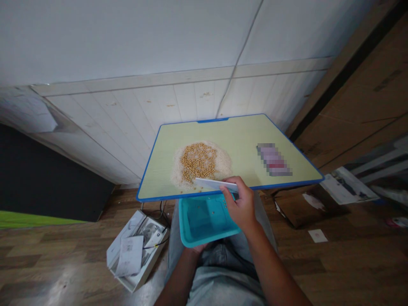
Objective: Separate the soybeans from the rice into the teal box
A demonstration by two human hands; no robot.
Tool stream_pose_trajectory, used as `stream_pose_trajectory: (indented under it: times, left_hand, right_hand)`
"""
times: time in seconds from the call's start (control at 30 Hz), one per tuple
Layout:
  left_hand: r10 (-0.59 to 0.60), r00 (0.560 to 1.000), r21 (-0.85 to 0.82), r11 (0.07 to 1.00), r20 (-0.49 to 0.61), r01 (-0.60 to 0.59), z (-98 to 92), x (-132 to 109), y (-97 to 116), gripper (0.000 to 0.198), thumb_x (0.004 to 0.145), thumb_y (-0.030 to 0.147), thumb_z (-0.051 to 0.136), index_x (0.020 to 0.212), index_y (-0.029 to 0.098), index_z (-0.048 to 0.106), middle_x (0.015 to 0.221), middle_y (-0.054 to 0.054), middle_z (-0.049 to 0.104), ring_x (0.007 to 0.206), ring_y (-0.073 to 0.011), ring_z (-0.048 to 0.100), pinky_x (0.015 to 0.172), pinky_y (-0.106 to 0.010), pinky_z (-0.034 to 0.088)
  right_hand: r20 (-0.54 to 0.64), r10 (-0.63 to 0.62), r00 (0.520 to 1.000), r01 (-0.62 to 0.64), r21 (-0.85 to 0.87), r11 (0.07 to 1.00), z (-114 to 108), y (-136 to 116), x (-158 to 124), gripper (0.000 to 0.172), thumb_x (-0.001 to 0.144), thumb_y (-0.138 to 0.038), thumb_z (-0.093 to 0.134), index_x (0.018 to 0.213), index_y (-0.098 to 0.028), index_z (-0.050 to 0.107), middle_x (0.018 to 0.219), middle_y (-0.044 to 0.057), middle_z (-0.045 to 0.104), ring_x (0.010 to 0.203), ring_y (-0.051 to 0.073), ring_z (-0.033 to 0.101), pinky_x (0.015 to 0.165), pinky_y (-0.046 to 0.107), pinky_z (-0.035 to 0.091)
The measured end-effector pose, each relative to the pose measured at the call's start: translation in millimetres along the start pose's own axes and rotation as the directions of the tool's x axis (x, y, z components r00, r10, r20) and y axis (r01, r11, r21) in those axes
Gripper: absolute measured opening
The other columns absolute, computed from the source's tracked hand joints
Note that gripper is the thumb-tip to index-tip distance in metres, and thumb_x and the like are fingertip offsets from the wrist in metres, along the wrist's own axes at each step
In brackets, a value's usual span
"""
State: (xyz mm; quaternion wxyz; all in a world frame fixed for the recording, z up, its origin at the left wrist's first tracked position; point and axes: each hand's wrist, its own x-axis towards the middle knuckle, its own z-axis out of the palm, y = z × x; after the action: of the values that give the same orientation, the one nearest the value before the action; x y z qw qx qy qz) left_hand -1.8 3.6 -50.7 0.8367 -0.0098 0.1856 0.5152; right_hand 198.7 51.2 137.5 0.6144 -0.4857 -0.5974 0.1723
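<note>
"White wall (127,104) ahead, pale table (242,131) below; what else does my head view show?"

"Beans (193,161) heaped among pale grains (224,163), left of the table's middle. My right hand (242,203) pinches a card (210,183) between thumb and fingers."

"How does the card lie?"

"Long axis mostly left to right. Its free end reaches left from my fingers to the beans' near edge; whether they touch, I can't tell. The beans lie beyond and left of that hand, the nearer one."

"And my left hand (200,248)?"

"Under the tub (208,239), its fingers hidden, so I can't tell their grip. The tub sits just below the table's near edge, small bits (213,212) inside."
</note>
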Motion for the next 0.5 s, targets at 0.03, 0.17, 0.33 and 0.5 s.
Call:
stream_pose_trajectory:
  times: [0.03, 0.17, 0.33, 0.5]
  left_hand:
    - [-0.002, 1.000, -0.003, 1.000, -0.005, 0.002, 0.7, -0.1, 0.0, 0.063, 0.129, 0.058, 0.045, 0.154, 0.032, 0.097, 0.171, -0.002, 0.092, 0.174, -0.0311, 0.076, 0.159, -0.056, 0.046]
    - [-0.004, 1.000, 0.009, 1.000, 0.014, 0.004, -1.5, -1.0, 0.9, 0.062, 0.128, 0.058, 0.046, 0.152, 0.035, 0.098, 0.169, 0.000, 0.093, 0.173, -0.0296, 0.077, 0.157, -0.050, 0.048]
    - [-0.045, 0.998, 0.043, 0.998, 0.050, 0.043, -6.8, -3.5, 2.0, 0.063, 0.127, 0.056, 0.044, 0.150, 0.036, 0.100, 0.165, -0.003, 0.095, 0.168, -0.0332, 0.080, 0.159, -0.056, 0.045]
    - [-0.024, 0.998, 0.028, 0.999, 0.060, 0.022, -8.2, -1.0, 4.0, 0.058, 0.126, 0.054, 0.051, 0.140, 0.034, 0.103, 0.157, -0.005, 0.099, 0.152, -0.0338, 0.089, 0.146, -0.054, 0.061]
  right_hand:
    - [0.005, 0.001, 1.000, -0.001, 0.006, 1.000, 0.4, -0.2, -0.2, 0.008, 0.113, -0.034, 0.080, 0.106, -0.031, 0.081, 0.095, 0.002, 0.090, 0.086, 0.027, 0.085, 0.083, 0.034, 0.069]
    - [0.032, 0.011, 0.999, -0.011, 0.028, 1.000, 3.5, -0.9, -0.2, 0.008, 0.114, -0.035, 0.081, 0.108, -0.030, 0.082, 0.096, 0.002, 0.090, 0.084, 0.027, 0.083, 0.084, 0.035, 0.069]
    - [0.076, 0.022, 0.997, -0.025, 0.040, 0.999, 7.7, -1.5, 1.6, 0.010, 0.114, -0.037, 0.080, 0.108, -0.030, 0.082, 0.096, 0.003, 0.090, 0.084, 0.027, 0.083, 0.086, 0.036, 0.070]
    - [0.083, -0.008, 0.996, 0.003, 0.064, 0.998, 7.9, -3.0, 2.8, 0.007, 0.113, -0.033, 0.080, 0.107, -0.030, 0.082, 0.097, 0.003, 0.092, 0.086, 0.027, 0.086, 0.084, 0.034, 0.070]
